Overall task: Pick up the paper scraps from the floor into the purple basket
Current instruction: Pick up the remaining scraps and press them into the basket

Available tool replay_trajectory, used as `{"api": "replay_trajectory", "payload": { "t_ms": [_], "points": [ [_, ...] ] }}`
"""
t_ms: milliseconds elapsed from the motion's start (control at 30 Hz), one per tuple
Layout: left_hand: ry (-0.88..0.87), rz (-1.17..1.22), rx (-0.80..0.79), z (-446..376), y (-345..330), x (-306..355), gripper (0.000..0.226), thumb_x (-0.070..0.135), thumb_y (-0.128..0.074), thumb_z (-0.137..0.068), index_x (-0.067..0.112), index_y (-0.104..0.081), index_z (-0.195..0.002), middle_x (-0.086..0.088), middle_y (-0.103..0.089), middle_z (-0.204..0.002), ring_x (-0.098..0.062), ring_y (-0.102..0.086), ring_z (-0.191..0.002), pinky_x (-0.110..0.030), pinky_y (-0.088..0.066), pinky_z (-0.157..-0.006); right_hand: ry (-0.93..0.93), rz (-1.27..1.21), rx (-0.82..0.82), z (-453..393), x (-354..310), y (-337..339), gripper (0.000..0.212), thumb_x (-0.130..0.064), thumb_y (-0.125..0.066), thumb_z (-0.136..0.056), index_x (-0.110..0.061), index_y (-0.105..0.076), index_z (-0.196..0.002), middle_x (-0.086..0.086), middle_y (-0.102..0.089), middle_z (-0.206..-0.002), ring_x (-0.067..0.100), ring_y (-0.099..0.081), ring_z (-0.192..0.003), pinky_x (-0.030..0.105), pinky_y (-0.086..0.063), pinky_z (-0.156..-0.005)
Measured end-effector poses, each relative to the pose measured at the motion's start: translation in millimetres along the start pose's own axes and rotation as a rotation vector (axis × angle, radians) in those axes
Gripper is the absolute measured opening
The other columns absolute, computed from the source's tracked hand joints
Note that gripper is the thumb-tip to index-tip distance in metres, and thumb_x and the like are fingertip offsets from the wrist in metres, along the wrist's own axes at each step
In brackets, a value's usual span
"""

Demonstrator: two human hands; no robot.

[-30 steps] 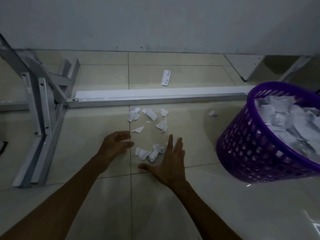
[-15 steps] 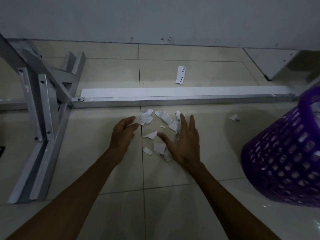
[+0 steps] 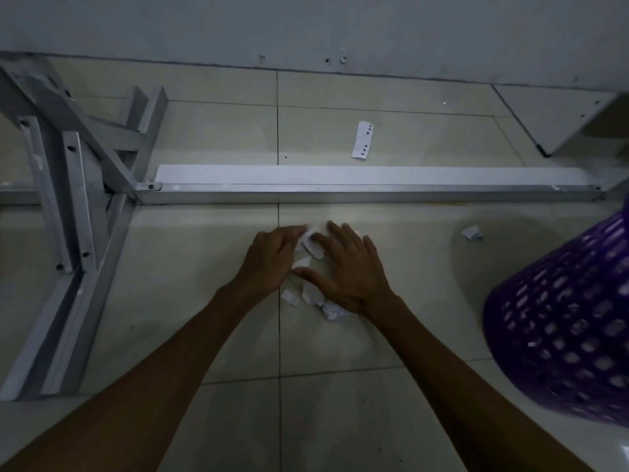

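Note:
A small heap of white paper scraps (image 3: 311, 247) lies on the tiled floor just in front of a metal bar. My left hand (image 3: 272, 258) and my right hand (image 3: 350, 270) are cupped around the heap from both sides, fingertips touching the scraps. More scraps (image 3: 313, 296) lie under my right wrist. A lone scrap (image 3: 472, 232) lies further right, and a punched paper strip (image 3: 363, 140) lies behind the bar. The purple basket (image 3: 565, 321) stands at the right edge, only its wall showing.
A grey metal frame (image 3: 78, 206) stands at the left, its long crossbar (image 3: 340, 192) running across the floor just beyond my hands. A wall closes the far side. A white panel (image 3: 558, 117) leans at the upper right.
Both hands have moved forward and closed in on the scraps, pushing them together into a heap. The view has shifted, so the basket sits further right.

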State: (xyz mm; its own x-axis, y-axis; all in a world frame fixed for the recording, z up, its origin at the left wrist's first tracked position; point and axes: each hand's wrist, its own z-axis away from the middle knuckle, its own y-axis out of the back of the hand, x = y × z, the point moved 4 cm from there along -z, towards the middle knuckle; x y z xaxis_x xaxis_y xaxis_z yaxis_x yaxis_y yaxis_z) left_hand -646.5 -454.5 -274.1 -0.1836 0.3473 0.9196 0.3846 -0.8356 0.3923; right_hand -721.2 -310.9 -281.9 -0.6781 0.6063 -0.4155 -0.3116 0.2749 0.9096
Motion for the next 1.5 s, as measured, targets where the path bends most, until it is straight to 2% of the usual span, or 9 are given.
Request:
{"api": "replay_trajectory", "payload": {
  "t_ms": [100, 200, 400, 633, 833, 933, 1033, 1200, 1500],
  "points": [
    [0.049, -0.009, -0.066, 12.6, -9.4, -8.4, 0.040, 0.035, -0.034, -0.104, 0.023, -0.072, -0.111, 0.010, -0.071, -0.110, -0.002, -0.064, -0.103, -0.017, -0.047, -0.092, 0.049, -0.022, 0.055, 27.8, 6.0, 7.6, 0.082, -0.085, -0.039, -0.078, -0.032, -0.048, -0.139, -0.001, -0.041, -0.153, 0.016, -0.029, -0.145, 0.057, -0.012, -0.119],
    [0.071, 0.010, -0.029, 18.2, -10.9, -4.1, 0.041, 0.026, -0.034, -0.106, 0.025, -0.073, -0.095, 0.011, -0.072, -0.095, -0.004, -0.065, -0.089, -0.015, -0.048, -0.078, 0.073, -0.109, 0.260, 57.7, 16.0, 20.2, 0.083, -0.080, -0.055, -0.074, -0.021, -0.053, -0.132, 0.000, -0.050, -0.143, 0.013, -0.037, -0.139, 0.056, -0.014, -0.119],
    [0.155, 0.143, 0.059, 23.1, -8.4, -4.8, 0.041, 0.031, -0.034, -0.106, 0.021, -0.072, -0.097, 0.004, -0.074, -0.099, -0.019, -0.068, -0.081, -0.032, -0.054, -0.076, -0.001, -0.171, 0.071, 76.0, 22.2, 0.2, 0.127, -0.090, -0.064, -0.053, -0.041, -0.006, -0.155, 0.000, 0.003, -0.166, 0.015, 0.008, -0.152, 0.051, 0.003, -0.122],
    [0.197, 0.224, 0.053, 31.7, -11.0, -4.9, 0.040, 0.031, -0.034, -0.105, 0.023, -0.072, -0.095, 0.001, -0.074, -0.097, -0.015, -0.069, -0.087, -0.022, -0.056, -0.067, 0.024, -0.176, 0.133, 46.5, -0.1, -30.9, 0.124, -0.104, -0.028, -0.052, -0.037, -0.013, -0.155, 0.015, -0.010, -0.164, 0.031, -0.002, -0.152, 0.060, 0.008, -0.119],
    [0.277, 0.322, 0.028, 33.7, -7.0, -12.0, 0.045, 0.026, -0.031, -0.106, -0.001, -0.065, -0.113, -0.013, -0.071, -0.108, -0.015, -0.071, -0.087, -0.020, -0.056, -0.075, -0.054, -0.147, 0.200, 41.7, -21.2, -34.3, 0.125, -0.103, -0.017, -0.060, -0.023, -0.025, -0.156, 0.013, -0.008, -0.164, 0.028, 0.001, -0.153, 0.052, 0.008, -0.121],
    [0.361, 0.410, 0.037, 39.1, -7.1, -13.8, 0.046, 0.031, -0.030, -0.106, 0.001, -0.063, -0.118, -0.013, -0.070, -0.110, -0.023, -0.070, -0.094, -0.025, -0.058, -0.077, -0.075, -0.146, 0.183, 39.7, -18.9, -36.7, 0.107, -0.092, -0.031, -0.072, -0.021, -0.037, -0.151, 0.008, -0.019, -0.163, 0.026, -0.009, -0.152, 0.049, -0.002, -0.123],
    [0.361, 0.455, 0.073, 45.9, -8.4, -12.6, 0.045, 0.030, -0.031, -0.106, 0.001, -0.062, -0.120, -0.010, -0.071, -0.107, -0.015, -0.071, -0.092, -0.020, -0.057, -0.075, -0.052, -0.260, 0.220, 38.4, -20.4, -38.0, 0.075, -0.069, -0.048, -0.085, -0.018, -0.055, -0.138, 0.006, -0.040, -0.154, 0.026, -0.027, -0.147, 0.037, -0.020, -0.119],
    [0.447, 0.628, 0.162, 50.5, -8.9, -17.1, 0.042, 0.031, -0.035, -0.105, 0.003, -0.058, -0.124, -0.011, -0.070, -0.112, -0.014, -0.071, -0.094, -0.020, -0.057, -0.075, 0.026, -0.344, 0.346, 39.3, -22.5, -32.9, 0.034, -0.030, -0.069, -0.089, -0.009, -0.071, -0.115, 0.010, -0.065, -0.125, 0.020, -0.049, -0.120, 0.015, -0.031, -0.104],
    [0.462, 0.625, 0.288, 66.2, -3.5, -6.6, 0.046, 0.031, -0.029, -0.106, -0.001, -0.054, -0.128, -0.016, -0.066, -0.116, -0.021, -0.070, -0.084, -0.021, -0.059, -0.071, 0.032, -0.333, 0.387, 49.7, -21.7, -25.0, 0.018, -0.005, -0.065, -0.086, -0.008, -0.076, -0.101, 0.008, -0.072, -0.101, 0.021, -0.054, -0.095, 0.015, -0.033, -0.081]
  ]
}}
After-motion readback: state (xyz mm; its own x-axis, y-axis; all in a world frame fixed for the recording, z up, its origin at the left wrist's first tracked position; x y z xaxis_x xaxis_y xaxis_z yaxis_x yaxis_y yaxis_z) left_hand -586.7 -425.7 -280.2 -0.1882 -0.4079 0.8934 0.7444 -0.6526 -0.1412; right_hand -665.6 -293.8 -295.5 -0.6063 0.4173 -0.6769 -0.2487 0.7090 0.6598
